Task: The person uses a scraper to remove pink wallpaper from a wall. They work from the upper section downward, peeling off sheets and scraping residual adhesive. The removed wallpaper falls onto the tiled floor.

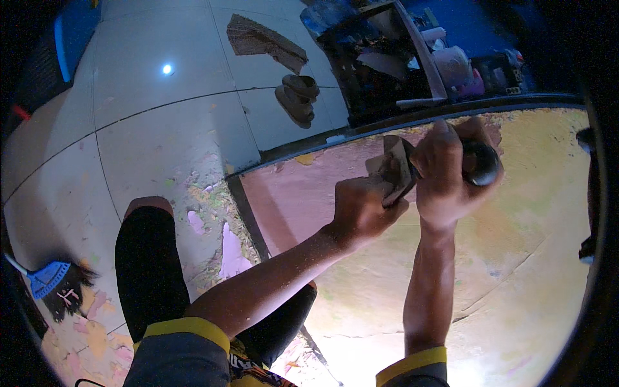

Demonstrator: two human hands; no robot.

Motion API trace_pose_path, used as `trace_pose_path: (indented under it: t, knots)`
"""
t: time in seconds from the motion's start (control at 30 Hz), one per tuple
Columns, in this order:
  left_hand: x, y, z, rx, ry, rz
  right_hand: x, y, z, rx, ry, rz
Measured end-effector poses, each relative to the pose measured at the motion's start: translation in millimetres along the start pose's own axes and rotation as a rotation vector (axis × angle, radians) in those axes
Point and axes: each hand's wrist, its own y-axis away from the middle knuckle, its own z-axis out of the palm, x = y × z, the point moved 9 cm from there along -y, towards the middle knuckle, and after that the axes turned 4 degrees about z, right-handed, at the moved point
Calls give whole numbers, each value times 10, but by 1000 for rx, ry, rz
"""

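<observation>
My right hand (pixel 442 174) is closed round a tool that looks like a scraper, with its black rounded handle end (pixel 481 164) sticking out on the right. My left hand (pixel 364 209) is closed at the tool's other end, on a flat grey blade-like part (pixel 398 169); its exact shape is partly hidden by my fingers. Both hands are close together over a broad surface (pixel 509 219), yellowish with a pink painted area (pixel 290 193) on its left. The pink layer has a ragged edge along the top.
Pink and yellow paint flakes (pixel 232 251) litter the tiled floor (pixel 155 142) beside my knee. A blue broom (pixel 49 280) lies at lower left. Sandals (pixel 298 100) and a brown cloth (pixel 265 40) are farther off. A dark-framed rack (pixel 387 64) with assorted items stands past the surface's far edge.
</observation>
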Motion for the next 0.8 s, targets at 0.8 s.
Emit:
trace_pose_path:
  t: [0.8]
  knots:
    - [-229, 202, -90, 24, -26, -41, 161, 207, 161, -25, -27, -109]
